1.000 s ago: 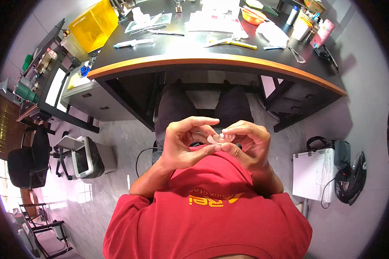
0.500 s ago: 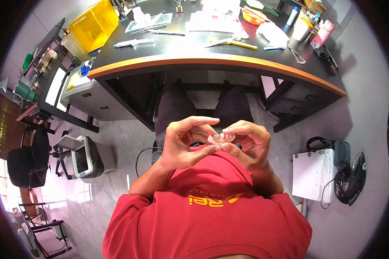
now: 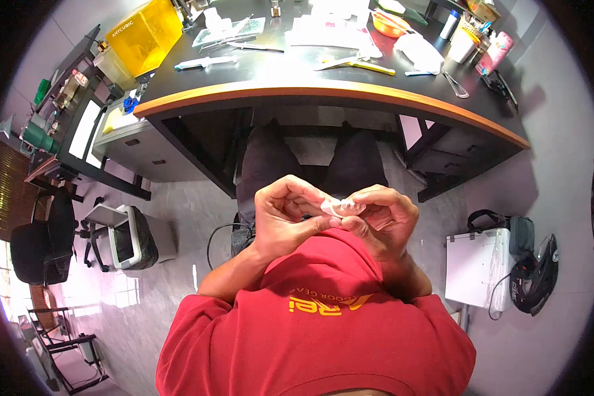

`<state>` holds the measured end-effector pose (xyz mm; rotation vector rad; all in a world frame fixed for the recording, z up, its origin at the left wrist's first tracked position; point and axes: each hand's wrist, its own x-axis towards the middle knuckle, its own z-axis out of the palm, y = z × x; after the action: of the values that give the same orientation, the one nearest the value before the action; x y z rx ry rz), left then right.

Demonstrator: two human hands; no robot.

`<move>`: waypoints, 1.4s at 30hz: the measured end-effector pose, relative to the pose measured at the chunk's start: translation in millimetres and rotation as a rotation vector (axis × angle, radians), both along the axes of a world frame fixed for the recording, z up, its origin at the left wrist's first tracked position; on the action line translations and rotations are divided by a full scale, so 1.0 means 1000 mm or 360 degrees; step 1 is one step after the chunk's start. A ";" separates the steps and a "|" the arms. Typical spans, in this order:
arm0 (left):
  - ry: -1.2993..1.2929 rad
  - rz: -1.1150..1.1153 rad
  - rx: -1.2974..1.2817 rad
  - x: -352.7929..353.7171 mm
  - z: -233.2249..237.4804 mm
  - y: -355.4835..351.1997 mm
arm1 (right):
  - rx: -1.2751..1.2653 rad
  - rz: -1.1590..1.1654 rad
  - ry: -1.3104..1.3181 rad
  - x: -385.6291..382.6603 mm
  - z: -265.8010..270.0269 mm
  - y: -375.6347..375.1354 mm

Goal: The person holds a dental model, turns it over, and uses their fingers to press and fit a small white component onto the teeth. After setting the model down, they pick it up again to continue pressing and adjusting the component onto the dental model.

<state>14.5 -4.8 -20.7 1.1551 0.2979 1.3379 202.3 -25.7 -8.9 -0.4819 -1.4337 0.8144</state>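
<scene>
A small whitish piece with a bumpy top, like a dental model (image 3: 350, 206), is held between my two hands in front of the red shirt. My left hand (image 3: 292, 210) pinches its left end, where a thin pale flap shows, between thumb and fingers. On the other side, my right hand (image 3: 386, 218) has its fingers curled round the right end, thumb near the bottom edge. Both hands are above the lap, below the table's front edge. The fingers hide part of the piece.
The black table (image 3: 297, 76) with an orange front edge carries a syringe-like tool (image 3: 206, 63), a yellow-handled tool (image 3: 373, 67), an orange bowl (image 3: 391, 24) and a pink bottle (image 3: 495, 53). A bin (image 3: 129, 241) stands at the left, a white case (image 3: 476, 267) at the right.
My left fingertips have come down onto the whitish piece, closing the gap above it. The piece has tilted and shows more of its bumpy top.
</scene>
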 end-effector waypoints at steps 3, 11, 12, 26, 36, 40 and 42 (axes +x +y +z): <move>-0.0012 -0.0006 0.0022 -0.001 0.000 0.001 | -0.0016 -0.0004 -0.0019 0.000 0.001 -0.001; -0.0027 -0.0027 0.0043 -0.001 0.000 0.003 | -0.0070 0.0016 0.0020 -0.001 0.000 -0.002; -0.0024 -0.0027 0.0044 -0.001 0.000 0.003 | -0.0078 0.0019 0.0022 -0.001 0.001 -0.002; 0.0002 -0.0029 0.0041 -0.002 0.003 0.004 | -0.0147 0.0027 0.0034 -0.002 0.002 -0.002; 0.0020 -0.0018 0.0058 -0.003 0.003 0.005 | -0.0154 0.0032 0.0031 -0.002 0.002 -0.002; 0.0017 -0.0022 0.0067 -0.003 0.003 0.005 | -0.0150 0.0052 0.0014 -0.002 0.003 -0.002; 0.0030 -0.0014 0.0085 -0.003 0.002 0.005 | -0.0161 0.0071 0.0028 -0.002 0.003 -0.002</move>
<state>11.6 0.7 -18.7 1.2131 0.2719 1.3350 200.4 -27.4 -6.0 -0.5199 -1.3963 0.9283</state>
